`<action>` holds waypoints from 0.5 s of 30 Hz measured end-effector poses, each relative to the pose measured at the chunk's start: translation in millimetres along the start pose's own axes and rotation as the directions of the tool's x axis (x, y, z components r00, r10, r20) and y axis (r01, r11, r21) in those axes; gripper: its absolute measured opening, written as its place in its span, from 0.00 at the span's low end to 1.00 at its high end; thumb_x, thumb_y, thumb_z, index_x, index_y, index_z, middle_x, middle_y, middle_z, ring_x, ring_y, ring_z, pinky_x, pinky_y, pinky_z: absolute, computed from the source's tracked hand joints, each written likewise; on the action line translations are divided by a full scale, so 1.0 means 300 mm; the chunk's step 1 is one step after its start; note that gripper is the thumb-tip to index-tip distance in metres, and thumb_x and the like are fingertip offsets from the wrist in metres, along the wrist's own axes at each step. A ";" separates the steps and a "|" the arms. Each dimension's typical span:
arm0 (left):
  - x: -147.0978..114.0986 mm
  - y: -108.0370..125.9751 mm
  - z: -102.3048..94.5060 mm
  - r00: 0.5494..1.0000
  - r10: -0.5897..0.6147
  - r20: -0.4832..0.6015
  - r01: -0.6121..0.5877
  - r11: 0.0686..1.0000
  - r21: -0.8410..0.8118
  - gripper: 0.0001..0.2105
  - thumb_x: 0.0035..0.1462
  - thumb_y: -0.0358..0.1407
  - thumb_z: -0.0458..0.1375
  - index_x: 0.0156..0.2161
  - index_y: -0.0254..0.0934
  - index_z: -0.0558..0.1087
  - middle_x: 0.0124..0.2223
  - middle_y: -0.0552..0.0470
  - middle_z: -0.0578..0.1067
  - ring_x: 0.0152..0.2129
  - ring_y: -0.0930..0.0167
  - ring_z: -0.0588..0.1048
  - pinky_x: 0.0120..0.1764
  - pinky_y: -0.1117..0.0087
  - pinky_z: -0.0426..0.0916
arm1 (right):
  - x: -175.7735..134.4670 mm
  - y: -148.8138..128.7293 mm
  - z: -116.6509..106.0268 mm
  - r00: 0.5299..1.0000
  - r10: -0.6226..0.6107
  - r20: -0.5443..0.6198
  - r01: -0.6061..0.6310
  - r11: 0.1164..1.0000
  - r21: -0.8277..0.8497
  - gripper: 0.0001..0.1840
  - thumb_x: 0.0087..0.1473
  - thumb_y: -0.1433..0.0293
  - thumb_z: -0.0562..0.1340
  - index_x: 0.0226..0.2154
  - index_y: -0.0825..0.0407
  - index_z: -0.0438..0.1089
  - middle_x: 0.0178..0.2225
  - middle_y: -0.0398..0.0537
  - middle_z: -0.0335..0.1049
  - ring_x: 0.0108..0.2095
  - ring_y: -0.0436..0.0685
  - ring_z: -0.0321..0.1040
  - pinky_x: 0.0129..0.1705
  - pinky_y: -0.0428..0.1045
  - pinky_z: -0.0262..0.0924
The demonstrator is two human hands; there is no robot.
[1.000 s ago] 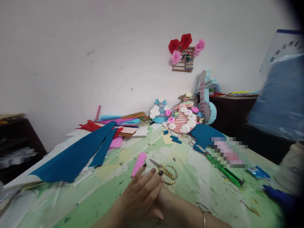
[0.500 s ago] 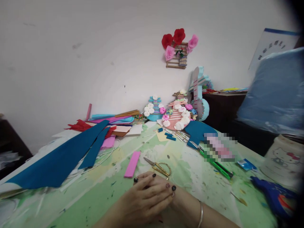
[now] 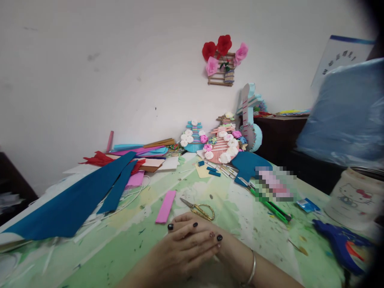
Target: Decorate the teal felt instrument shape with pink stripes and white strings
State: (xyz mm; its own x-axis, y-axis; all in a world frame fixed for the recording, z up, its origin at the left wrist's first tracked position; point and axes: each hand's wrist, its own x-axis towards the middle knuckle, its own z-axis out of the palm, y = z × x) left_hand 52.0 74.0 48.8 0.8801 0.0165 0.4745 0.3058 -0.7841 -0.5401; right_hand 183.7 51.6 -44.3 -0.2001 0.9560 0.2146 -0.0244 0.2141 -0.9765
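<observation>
My left hand [image 3: 186, 250] lies across the back of my right hand [image 3: 229, 242] at the near edge of the view. Its dark-nailed fingers are stretched out flat, and I see no object in it. Most of the right hand's fingers are hidden underneath; a silver bangle [image 3: 253, 269] circles that wrist. Just beyond the hands lie gold-handled scissors [image 3: 204, 211], blades pointing away to the left. A pink paper strip [image 3: 166, 207] is beside them on the left. Neither hand touches these.
Blue sheets [image 3: 69, 200] and coloured paper [image 3: 141, 151] lie left. Flower-decorated crafts [image 3: 223, 144] stand at the wall. To the right are a green utility knife [image 3: 271, 206], a blue glue gun [image 3: 339, 240] and a white container [image 3: 349, 198]. A patterned green cloth [image 3: 120, 256] covers the table.
The view has shifted slightly, so most things appear a little further left. My hands keep the same pose, left over right.
</observation>
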 end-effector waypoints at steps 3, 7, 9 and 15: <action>0.004 -0.006 -0.007 1.000 0.016 -0.019 -0.015 0.999 0.031 0.18 0.61 0.29 0.44 0.52 0.41 0.68 0.56 0.60 0.68 0.56 0.75 0.62 0.55 0.72 0.61 | -0.009 0.008 0.074 0.962 0.091 -0.259 -0.118 0.989 -0.091 0.22 0.60 0.55 0.50 0.54 0.41 0.63 0.56 0.51 0.58 0.57 0.68 0.53 0.53 0.71 0.57; 0.002 0.008 0.003 0.999 -0.031 -0.026 0.032 0.998 0.055 0.18 0.61 0.31 0.45 0.54 0.41 0.68 0.58 0.62 0.66 0.59 0.74 0.58 0.58 0.69 0.59 | 0.014 -0.005 0.207 0.745 -0.212 -0.632 -0.127 0.886 -0.446 0.20 0.59 0.64 0.56 0.54 0.48 0.63 0.53 0.60 0.63 0.54 0.71 0.56 0.48 0.71 0.62; 0.000 0.015 0.008 0.997 -0.063 -0.050 0.065 0.998 0.026 0.17 0.62 0.31 0.46 0.53 0.41 0.68 0.58 0.62 0.66 0.60 0.74 0.56 0.61 0.67 0.53 | 0.038 -0.024 0.252 0.624 -0.359 -0.694 -0.202 0.784 -0.587 0.21 0.57 0.67 0.58 0.53 0.50 0.64 0.51 0.62 0.65 0.52 0.74 0.58 0.44 0.73 0.63; -0.001 0.014 0.019 0.989 -0.094 -0.116 0.093 0.996 -0.018 0.15 0.62 0.32 0.47 0.51 0.42 0.69 0.54 0.63 0.70 0.59 0.74 0.57 0.63 0.63 0.42 | 0.069 -0.076 0.300 0.542 -0.495 -0.679 -0.303 0.639 -0.707 0.23 0.53 0.71 0.61 0.52 0.52 0.64 0.49 0.65 0.67 0.50 0.76 0.60 0.42 0.73 0.64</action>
State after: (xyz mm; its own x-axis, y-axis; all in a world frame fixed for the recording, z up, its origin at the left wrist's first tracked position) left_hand 55.0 74.2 42.5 0.7992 0.0179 0.6008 0.3792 -0.7905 -0.4809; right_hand 92.0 48.5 -19.3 0.5692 0.5481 0.6128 0.7378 -0.0114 -0.6750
